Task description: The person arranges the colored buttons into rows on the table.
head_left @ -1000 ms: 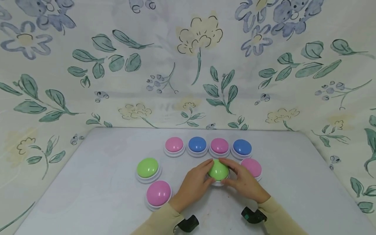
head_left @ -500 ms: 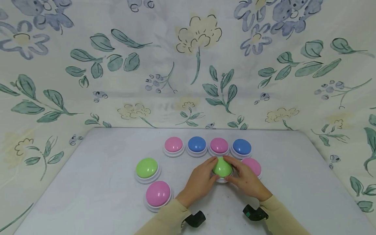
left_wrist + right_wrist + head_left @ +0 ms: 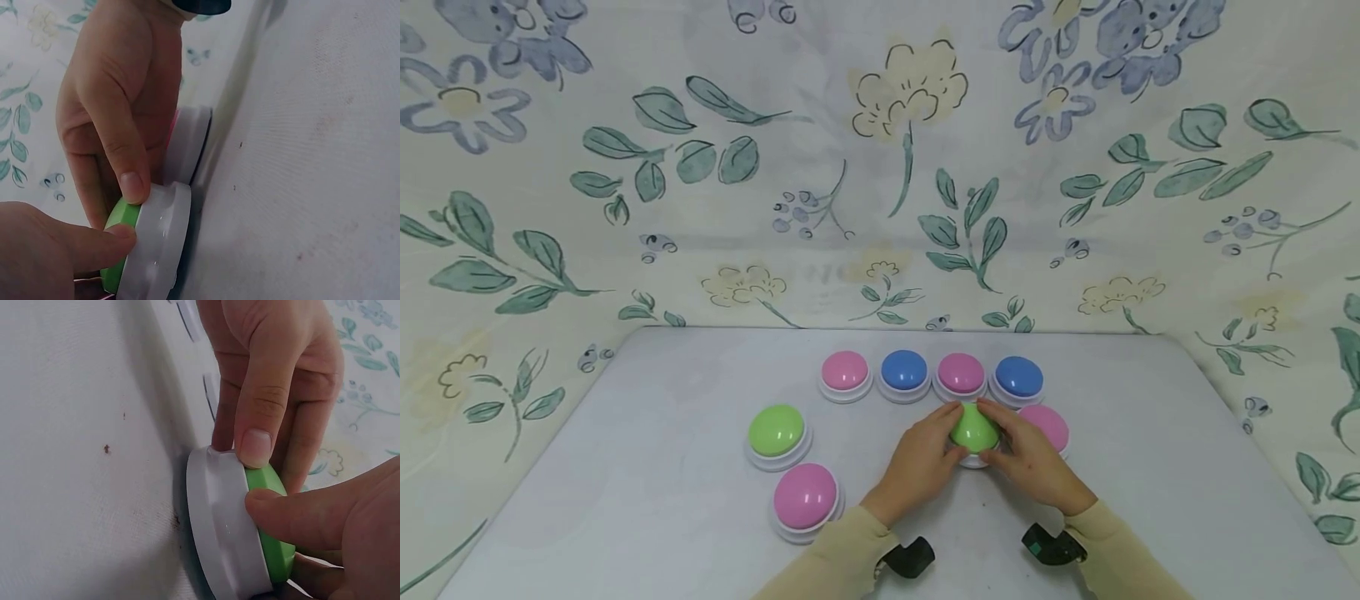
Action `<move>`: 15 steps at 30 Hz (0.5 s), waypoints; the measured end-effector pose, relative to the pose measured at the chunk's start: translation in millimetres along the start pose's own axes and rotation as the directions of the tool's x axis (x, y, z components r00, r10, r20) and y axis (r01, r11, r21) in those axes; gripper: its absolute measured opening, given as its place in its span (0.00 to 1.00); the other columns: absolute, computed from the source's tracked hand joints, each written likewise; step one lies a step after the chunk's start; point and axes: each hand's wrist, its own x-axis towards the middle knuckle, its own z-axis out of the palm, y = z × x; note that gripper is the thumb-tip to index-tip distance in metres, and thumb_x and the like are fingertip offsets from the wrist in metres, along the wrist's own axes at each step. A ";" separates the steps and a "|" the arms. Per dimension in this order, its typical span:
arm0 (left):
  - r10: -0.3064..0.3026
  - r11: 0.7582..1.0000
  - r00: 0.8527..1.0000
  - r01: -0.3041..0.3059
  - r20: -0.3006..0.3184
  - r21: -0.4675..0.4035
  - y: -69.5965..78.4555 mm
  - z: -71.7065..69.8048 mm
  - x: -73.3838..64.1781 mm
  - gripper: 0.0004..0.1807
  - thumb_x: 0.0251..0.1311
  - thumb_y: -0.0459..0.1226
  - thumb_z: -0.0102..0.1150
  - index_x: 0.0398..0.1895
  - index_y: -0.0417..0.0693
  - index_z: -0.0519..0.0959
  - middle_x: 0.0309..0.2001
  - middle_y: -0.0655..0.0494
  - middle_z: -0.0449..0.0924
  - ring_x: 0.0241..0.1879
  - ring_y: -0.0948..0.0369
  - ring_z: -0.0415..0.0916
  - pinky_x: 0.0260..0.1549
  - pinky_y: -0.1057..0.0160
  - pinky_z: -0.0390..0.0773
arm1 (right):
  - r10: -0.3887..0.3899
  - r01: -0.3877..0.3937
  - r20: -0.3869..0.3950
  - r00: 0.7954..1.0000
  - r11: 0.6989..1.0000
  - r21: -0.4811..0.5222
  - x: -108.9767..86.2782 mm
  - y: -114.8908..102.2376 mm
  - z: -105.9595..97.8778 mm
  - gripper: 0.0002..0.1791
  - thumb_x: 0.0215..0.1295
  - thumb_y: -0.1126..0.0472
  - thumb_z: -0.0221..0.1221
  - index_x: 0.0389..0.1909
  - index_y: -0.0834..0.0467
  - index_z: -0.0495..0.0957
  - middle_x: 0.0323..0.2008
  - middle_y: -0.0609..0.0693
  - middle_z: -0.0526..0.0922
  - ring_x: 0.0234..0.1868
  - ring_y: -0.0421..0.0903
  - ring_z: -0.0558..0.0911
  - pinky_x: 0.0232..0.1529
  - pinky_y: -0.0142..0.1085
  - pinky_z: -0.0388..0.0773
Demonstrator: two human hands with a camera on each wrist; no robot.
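Note:
A green dome-shaped push button (image 3: 974, 427) on a round white base is held between both hands. My left hand (image 3: 919, 460) grips its left side, and my right hand (image 3: 1034, 463) grips the right. In the left wrist view, both thumbs press where the green dome (image 3: 128, 212) meets its white base (image 3: 164, 231). The right wrist view shows the base (image 3: 225, 528) tilted in the picture, low against the table surface. Just right of it, a pink button (image 3: 1051, 427) is partly covered by my right hand.
Behind the hands runs a row of pink and blue buttons (image 3: 904, 370). To the left sit another green button (image 3: 776, 430) and a pink button (image 3: 805, 496), close to my left sleeve (image 3: 831, 554). A floral cloth (image 3: 880, 167) rises behind the white table (image 3: 625, 500).
Both hands have slid the green button to the right and slightly away, nearer the pink button at the right. The other buttons have stayed where they were.

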 end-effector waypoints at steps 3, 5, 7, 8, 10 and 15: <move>-0.007 1.000 1.000 0.007 0.002 0.000 -2.4 1.9 -0.3 0.30 0.63 0.32 0.65 0.67 0.30 0.70 0.69 0.39 0.70 0.68 0.48 0.69 0.66 0.52 0.70 | -0.007 0.007 -0.009 1.000 1.000 -0.028 -0.1 0.1 1.7 0.35 0.62 0.74 0.63 0.70 0.71 0.64 0.71 0.67 0.65 0.71 0.64 0.65 0.68 0.51 0.65; -0.009 1.000 1.000 0.009 0.003 0.002 -3.7 3.2 -0.1 0.30 0.63 0.32 0.65 0.67 0.30 0.70 0.69 0.39 0.70 0.68 0.49 0.69 0.66 0.52 0.70 | -0.005 0.005 -0.012 1.000 0.999 -0.047 -0.6 0.2 2.3 0.34 0.63 0.74 0.63 0.70 0.71 0.64 0.71 0.67 0.65 0.71 0.64 0.66 0.68 0.51 0.65; -0.010 1.000 1.000 0.010 0.004 -0.003 -5.0 4.1 0.0 0.30 0.63 0.32 0.65 0.67 0.30 0.70 0.69 0.39 0.70 0.68 0.49 0.69 0.66 0.52 0.70 | 0.000 -0.001 -0.014 1.000 0.998 -0.056 -0.8 0.3 3.2 0.34 0.63 0.73 0.63 0.70 0.71 0.64 0.71 0.67 0.65 0.71 0.64 0.65 0.68 0.51 0.64; -0.010 1.000 1.000 0.010 0.004 -0.004 -5.6 4.4 0.1 0.30 0.63 0.32 0.65 0.67 0.30 0.70 0.69 0.40 0.70 0.68 0.49 0.69 0.66 0.52 0.70 | 0.003 -0.004 -0.014 1.000 0.998 -0.061 -0.8 0.4 3.8 0.34 0.63 0.73 0.63 0.70 0.71 0.64 0.71 0.67 0.65 0.72 0.64 0.65 0.68 0.51 0.64; -0.005 1.000 1.000 0.005 0.004 -0.007 -6.3 4.0 0.1 0.30 0.63 0.32 0.65 0.67 0.30 0.69 0.69 0.40 0.70 0.68 0.49 0.69 0.66 0.53 0.70 | 0.007 -0.008 -0.015 1.000 0.998 -0.063 -0.6 0.2 5.0 0.34 0.63 0.73 0.63 0.70 0.71 0.64 0.72 0.67 0.64 0.72 0.63 0.65 0.69 0.51 0.63; 0.000 1.000 1.000 0.000 0.005 -0.014 -8.4 2.1 0.1 0.30 0.64 0.32 0.64 0.68 0.30 0.69 0.69 0.39 0.69 0.68 0.48 0.68 0.67 0.53 0.69 | 0.015 -0.016 -0.022 1.000 0.998 -0.057 1.0 0.4 8.2 0.35 0.64 0.73 0.63 0.71 0.71 0.63 0.73 0.66 0.63 0.73 0.63 0.63 0.70 0.50 0.62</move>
